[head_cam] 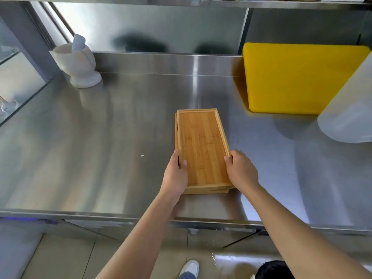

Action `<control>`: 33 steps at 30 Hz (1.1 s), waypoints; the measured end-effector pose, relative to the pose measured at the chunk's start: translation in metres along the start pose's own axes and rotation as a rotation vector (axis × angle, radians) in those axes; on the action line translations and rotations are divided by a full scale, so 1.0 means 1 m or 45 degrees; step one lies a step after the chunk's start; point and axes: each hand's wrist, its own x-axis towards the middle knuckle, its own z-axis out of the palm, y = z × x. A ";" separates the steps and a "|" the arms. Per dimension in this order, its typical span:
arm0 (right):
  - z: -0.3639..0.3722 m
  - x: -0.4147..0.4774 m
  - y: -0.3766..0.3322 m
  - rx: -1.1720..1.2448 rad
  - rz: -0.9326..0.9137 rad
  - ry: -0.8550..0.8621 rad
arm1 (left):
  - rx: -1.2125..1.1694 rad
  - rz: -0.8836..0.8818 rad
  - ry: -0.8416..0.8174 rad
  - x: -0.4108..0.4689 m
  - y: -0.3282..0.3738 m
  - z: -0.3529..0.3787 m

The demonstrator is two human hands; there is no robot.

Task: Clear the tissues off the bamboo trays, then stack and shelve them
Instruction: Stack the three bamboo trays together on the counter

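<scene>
A stack of bamboo trays (203, 146) lies on the steel counter (100, 148), a little right of centre, long side pointing away from me. The top tray is bare, and edges of lower trays show at its left side and near end. My left hand (176, 176) grips the stack's left edge near the close corner, thumb over the rim. My right hand (241, 170) holds the right edge opposite it. No tissue is visible on the trays.
A white mortar with a pestle (77, 61) stands at the back left. A yellow cutting board (298, 77) lies at the back right, with a translucent white container (350, 109) beside it. A steel shelf (181, 2) runs overhead. A dark bin (273, 269) sits on the floor.
</scene>
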 end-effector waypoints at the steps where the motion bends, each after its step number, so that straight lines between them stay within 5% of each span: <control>1: 0.002 0.000 0.003 0.041 -0.007 -0.008 | -0.047 0.032 -0.016 -0.001 -0.001 -0.004; 7: 0.001 -0.016 0.025 0.720 0.102 -0.376 | -0.023 0.060 -0.162 -0.018 -0.028 -0.038; 12: 0.002 -0.026 0.031 0.678 -0.041 -0.670 | 0.272 0.237 -0.306 -0.031 -0.031 -0.029; 33: 0.012 -0.024 0.024 0.501 -0.160 -0.575 | 0.375 0.328 -0.083 -0.025 -0.038 -0.023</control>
